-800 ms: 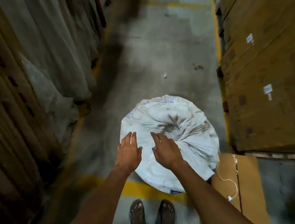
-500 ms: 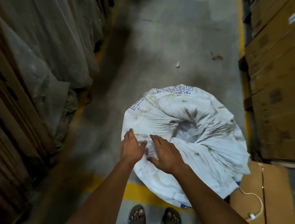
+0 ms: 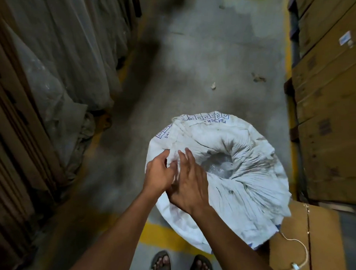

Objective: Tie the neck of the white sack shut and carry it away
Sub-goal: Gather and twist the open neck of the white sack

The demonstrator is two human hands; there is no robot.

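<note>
- My left hand [image 3: 157, 174] pinches the near-left rim of the crumpled white woven sack [image 3: 242, 185].
- My right hand [image 3: 188, 185], fingers spread, rests beside it.
- The open neck lies just right of both.

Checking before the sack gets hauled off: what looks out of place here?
The white sack isn't shut: its gathered neck gapes, showing clear plastic inside. Bits of litter lie on the floor beyond it.
</note>
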